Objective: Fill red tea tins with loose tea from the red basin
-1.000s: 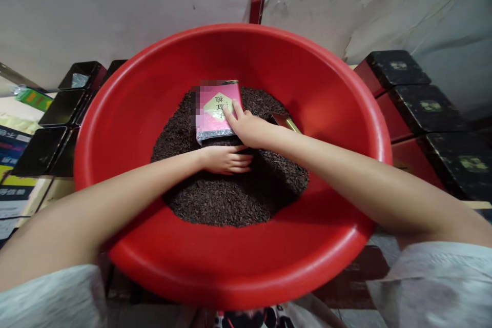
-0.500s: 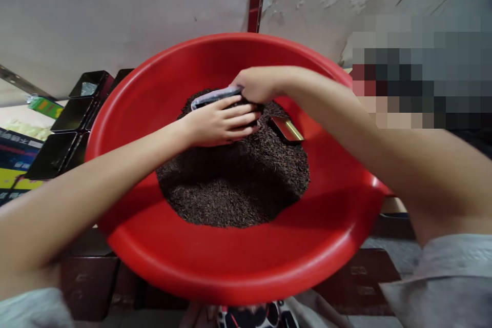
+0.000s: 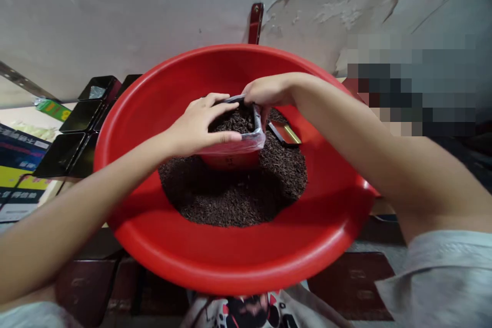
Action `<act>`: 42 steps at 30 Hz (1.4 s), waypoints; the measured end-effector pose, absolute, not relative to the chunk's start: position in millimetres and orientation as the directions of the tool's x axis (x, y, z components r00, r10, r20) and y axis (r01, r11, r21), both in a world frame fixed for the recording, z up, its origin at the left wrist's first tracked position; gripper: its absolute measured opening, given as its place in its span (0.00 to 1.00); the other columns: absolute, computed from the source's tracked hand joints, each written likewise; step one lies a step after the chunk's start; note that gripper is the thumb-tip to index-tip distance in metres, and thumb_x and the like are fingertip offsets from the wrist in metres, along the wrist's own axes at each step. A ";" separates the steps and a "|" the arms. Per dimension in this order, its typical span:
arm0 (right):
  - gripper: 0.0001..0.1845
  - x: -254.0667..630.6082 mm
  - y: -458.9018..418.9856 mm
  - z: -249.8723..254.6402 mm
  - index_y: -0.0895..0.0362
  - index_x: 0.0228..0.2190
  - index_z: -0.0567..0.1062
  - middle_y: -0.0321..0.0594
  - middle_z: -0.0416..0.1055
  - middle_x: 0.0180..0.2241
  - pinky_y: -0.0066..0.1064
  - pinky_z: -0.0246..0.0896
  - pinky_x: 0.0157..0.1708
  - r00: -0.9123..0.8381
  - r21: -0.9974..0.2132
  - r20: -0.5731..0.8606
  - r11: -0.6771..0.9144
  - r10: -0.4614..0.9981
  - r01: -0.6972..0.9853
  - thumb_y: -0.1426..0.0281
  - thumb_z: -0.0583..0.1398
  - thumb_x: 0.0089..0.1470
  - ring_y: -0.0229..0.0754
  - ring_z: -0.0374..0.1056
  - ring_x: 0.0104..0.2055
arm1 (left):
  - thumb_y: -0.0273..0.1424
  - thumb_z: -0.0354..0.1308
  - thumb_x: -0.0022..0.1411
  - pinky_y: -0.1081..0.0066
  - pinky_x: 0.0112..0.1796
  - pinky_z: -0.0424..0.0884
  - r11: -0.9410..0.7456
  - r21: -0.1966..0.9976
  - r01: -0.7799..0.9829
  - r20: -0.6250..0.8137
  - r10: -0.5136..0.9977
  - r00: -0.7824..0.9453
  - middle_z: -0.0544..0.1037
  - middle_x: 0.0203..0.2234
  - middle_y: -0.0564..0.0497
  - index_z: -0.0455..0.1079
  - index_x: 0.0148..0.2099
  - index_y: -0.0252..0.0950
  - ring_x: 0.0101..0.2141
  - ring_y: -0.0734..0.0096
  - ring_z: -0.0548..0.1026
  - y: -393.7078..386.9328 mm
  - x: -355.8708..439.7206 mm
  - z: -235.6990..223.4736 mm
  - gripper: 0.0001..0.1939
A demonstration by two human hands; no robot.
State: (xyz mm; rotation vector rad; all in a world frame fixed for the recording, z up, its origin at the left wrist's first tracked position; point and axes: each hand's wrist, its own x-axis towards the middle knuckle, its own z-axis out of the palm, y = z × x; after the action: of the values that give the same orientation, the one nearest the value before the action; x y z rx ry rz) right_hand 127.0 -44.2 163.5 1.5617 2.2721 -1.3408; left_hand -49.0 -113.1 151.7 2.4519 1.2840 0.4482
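tin (image 3: 231, 160) in basin (image 3: 230, 278); left fingers (image 3: 224, 108) spread across top, right fingers (image 3: 250, 95) gripping edge

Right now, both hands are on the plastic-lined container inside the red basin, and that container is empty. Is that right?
Not quite: the container isn't empty. The head view shows dark, dry pieces inside it. The rest stands: the left hand and right hand are both on it, and it is plastic-lined and inside the red basin.
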 end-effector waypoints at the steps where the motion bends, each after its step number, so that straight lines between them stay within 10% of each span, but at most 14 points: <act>1: 0.17 126.0 -45.6 161.7 0.63 0.32 0.75 0.39 0.75 0.30 0.31 0.68 0.39 -0.468 -0.602 -0.485 0.105 0.739 0.791 0.83 0.48 0.49 0.40 0.72 0.37 | 0.57 0.53 0.48 0.46 0.56 0.51 -0.542 0.446 0.713 0.146 0.829 0.539 0.59 0.56 0.47 0.59 0.58 0.44 0.57 0.46 0.56 -115.5 -52.1 147.6 0.38; 17: 0.20 151.3 -64.1 179.0 0.59 0.27 0.74 0.32 0.72 0.25 0.24 0.62 0.32 -0.667 -0.734 -0.365 0.240 0.650 0.635 0.86 0.46 0.42 0.32 0.69 0.32 | 0.50 0.68 0.34 0.48 0.57 0.54 -0.649 0.512 0.563 0.453 0.760 0.465 0.57 0.55 0.44 0.49 0.62 0.44 0.58 0.47 0.55 -151.6 -57.4 135.6 0.54; 21: 0.17 137.9 -60.0 172.2 0.61 0.26 0.73 0.38 0.70 0.25 0.28 0.60 0.32 -0.558 -0.545 -0.405 0.298 0.725 0.783 0.86 0.47 0.42 0.36 0.68 0.32 | 0.49 0.69 0.34 0.47 0.57 0.52 -0.538 0.648 0.540 0.432 0.843 0.321 0.53 0.59 0.43 0.45 0.63 0.44 0.58 0.45 0.55 -145.2 -66.8 106.8 0.57; 27: 0.15 106.5 -101.9 162.4 0.60 0.37 0.71 0.46 0.67 0.41 0.31 0.57 0.38 -0.571 -0.282 0.340 0.660 0.747 0.696 0.78 0.50 0.49 0.42 0.63 0.42 | 0.46 0.70 0.35 0.46 0.58 0.49 -0.410 0.805 0.428 0.373 0.912 0.173 0.44 0.63 0.40 0.29 0.65 0.45 0.61 0.46 0.50 -149.7 -64.9 67.8 0.65; 37: 0.13 92.6 -111.7 161.7 0.62 0.32 0.72 0.50 0.71 0.33 0.31 0.49 0.27 -0.767 -0.145 -0.120 0.753 0.631 0.642 0.74 0.50 0.48 0.41 0.64 0.29 | 0.45 0.68 0.36 0.52 0.60 0.46 -0.210 0.947 0.243 0.180 0.973 0.143 0.42 0.63 0.35 0.21 0.63 0.39 0.62 0.53 0.47 -157.9 -48.8 74.4 0.67; 42: 0.12 88.5 -114.2 183.7 0.59 0.26 0.72 0.44 0.72 0.29 0.29 0.50 0.26 -0.705 -0.202 -0.099 0.679 0.702 0.705 0.76 0.49 0.49 0.37 0.62 0.26 | 0.44 0.70 0.34 0.53 0.60 0.42 -0.244 0.925 0.291 0.222 0.969 0.106 0.42 0.63 0.36 0.28 0.64 0.38 0.63 0.52 0.43 -157.4 -48.5 71.4 0.66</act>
State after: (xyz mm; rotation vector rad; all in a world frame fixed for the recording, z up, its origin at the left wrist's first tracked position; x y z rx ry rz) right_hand 88.5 -114.2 183.7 1.2017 2.8668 -0.3532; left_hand -48.5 -157.4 71.4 1.6503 1.2543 1.1675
